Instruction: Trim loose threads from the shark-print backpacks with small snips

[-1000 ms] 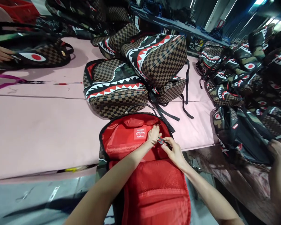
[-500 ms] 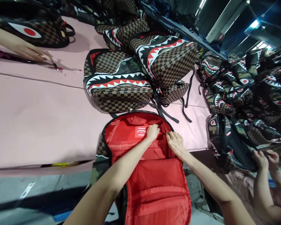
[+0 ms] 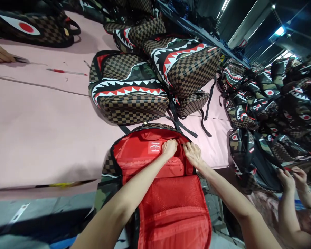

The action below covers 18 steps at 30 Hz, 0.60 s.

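Observation:
An unzipped backpack [image 3: 171,193] with a bright red lining lies at the table's front edge, its front panel folded down towards me. Inside it, my left hand [image 3: 170,148] is closed against the lining beside a white-printed red label [image 3: 154,147]; whatever its fingertips grip is hidden. My right hand [image 3: 193,154] pinches the dark zippered edge on the bag's right side. Below my left hand runs a small zipped inner pocket [image 3: 172,168]. The outside of the bag shows brown checks and camouflage at its left.
Several checkered shark-mouth backpacks [image 3: 129,93] lie just beyond on the pink table [image 3: 46,131]. A red pen [image 3: 67,72] and another person's hand [image 3: 0,53] are at the left. At right, a co-worker's hands [image 3: 287,178] handle a backpack [image 3: 259,162] near a large pile.
Both my hands stay at nearly the same spots on the bag. The other person's hand at the far left has drawn back leftwards, leaving the red pen in plain sight.

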Tool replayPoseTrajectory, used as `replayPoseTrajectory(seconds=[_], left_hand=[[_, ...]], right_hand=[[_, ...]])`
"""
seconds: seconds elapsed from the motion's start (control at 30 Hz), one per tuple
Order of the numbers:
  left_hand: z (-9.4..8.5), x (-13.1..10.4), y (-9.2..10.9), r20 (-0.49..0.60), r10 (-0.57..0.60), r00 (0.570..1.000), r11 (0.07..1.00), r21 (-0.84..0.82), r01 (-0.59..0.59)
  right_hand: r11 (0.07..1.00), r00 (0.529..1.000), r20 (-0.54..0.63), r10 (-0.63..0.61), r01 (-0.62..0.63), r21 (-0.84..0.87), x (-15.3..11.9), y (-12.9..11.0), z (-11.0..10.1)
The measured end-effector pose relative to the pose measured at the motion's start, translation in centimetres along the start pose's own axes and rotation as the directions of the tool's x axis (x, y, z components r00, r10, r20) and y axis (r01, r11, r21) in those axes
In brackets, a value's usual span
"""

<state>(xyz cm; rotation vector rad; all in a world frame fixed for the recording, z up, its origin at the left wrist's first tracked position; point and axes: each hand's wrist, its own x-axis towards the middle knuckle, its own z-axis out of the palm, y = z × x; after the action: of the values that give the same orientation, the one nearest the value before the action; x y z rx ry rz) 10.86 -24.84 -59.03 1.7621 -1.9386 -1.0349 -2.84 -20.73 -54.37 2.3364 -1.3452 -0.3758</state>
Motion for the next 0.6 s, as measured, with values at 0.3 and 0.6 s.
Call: replayPoseTrajectory(seconds=[0.3,0.6], left_hand=[[-0.66,-0.29,-0.01,0.012,-0.056,0.998,0.992,-0.116,0.057],[-0.57,-0.13,-0.08,-0.006,-0.083,0.997,0.987,-0.141,0.081]], right_hand=[[1.000,0.999,-0.038,-0.001,0.001,-0.003,0.78,-0.45,0.41],[1.000,1.000,-0.027,-0.008,0.009,0.011,1.03,-0.50,0.17]])
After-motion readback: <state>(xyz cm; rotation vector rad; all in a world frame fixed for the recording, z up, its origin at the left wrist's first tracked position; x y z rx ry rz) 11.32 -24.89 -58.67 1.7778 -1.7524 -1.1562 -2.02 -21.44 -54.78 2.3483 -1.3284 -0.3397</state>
